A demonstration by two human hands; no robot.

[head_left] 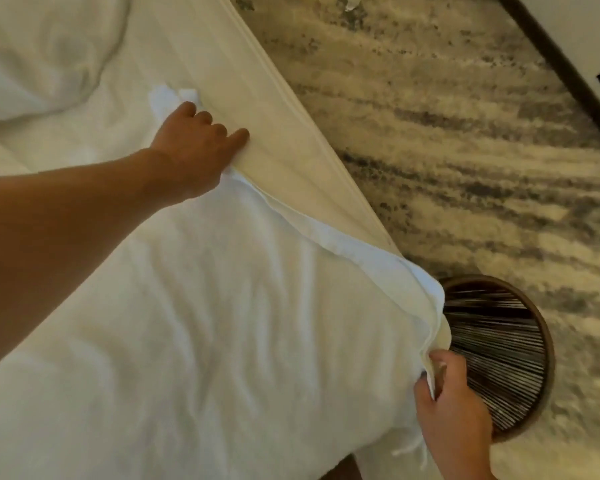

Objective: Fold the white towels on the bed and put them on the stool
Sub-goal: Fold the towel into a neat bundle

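Observation:
A large white towel (222,323) lies spread over the bed (194,46), reaching to the bed's right edge. My left hand (194,147) is at the towel's far edge, fingers curled and gripping the cloth. My right hand (454,414) pinches the near corner of the same towel at the bed's edge. Right beside that hand, on the floor, stands the round stool (499,358) with a dark ribbed top and a brown rim; nothing lies on it. A second bit of white towel (167,97) shows just beyond my left hand.
Rumpled white bedding and a pillow (42,53) fill the upper left. A mottled beige and grey carpet (447,133) runs along the bed's right side. A dark skirting strip and pale wall (568,64) cross the top right corner.

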